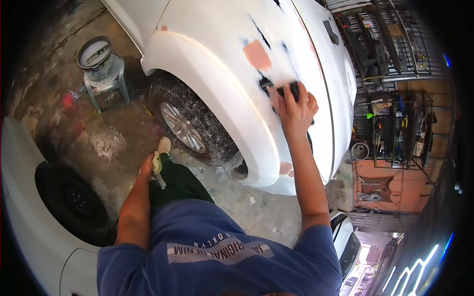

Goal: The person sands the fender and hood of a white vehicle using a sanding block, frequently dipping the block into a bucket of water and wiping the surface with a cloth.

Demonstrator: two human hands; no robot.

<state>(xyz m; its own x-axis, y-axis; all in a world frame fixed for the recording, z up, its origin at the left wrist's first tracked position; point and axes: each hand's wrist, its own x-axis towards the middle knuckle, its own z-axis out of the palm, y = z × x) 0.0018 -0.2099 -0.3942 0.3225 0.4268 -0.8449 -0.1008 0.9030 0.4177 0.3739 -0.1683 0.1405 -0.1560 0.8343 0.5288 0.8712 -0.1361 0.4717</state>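
Observation:
My right hand point(297, 109) is closed around a black sanding block point(288, 92) and holds it against the side of a white car point(217, 74), above the front wheel arch. Just left of the block the paint is worn to a dark spot point(265, 83), and a pinkish-brown filler patch point(257, 55) lies beyond it. Down beside my leg, my left hand point(146, 166) grips a crumpled pale yellow-green cloth point(157, 164), well apart from the car. Most of the left fingers are hidden from view.
A round tub point(95, 53) of whitish liquid stands on a small stool point(109, 79) at the far left. Behind my left arm is a second car's wheel point(71, 197). The front wheel point(182, 126) is close to my foot. Cluttered metal shelves point(400, 123) line the right wall.

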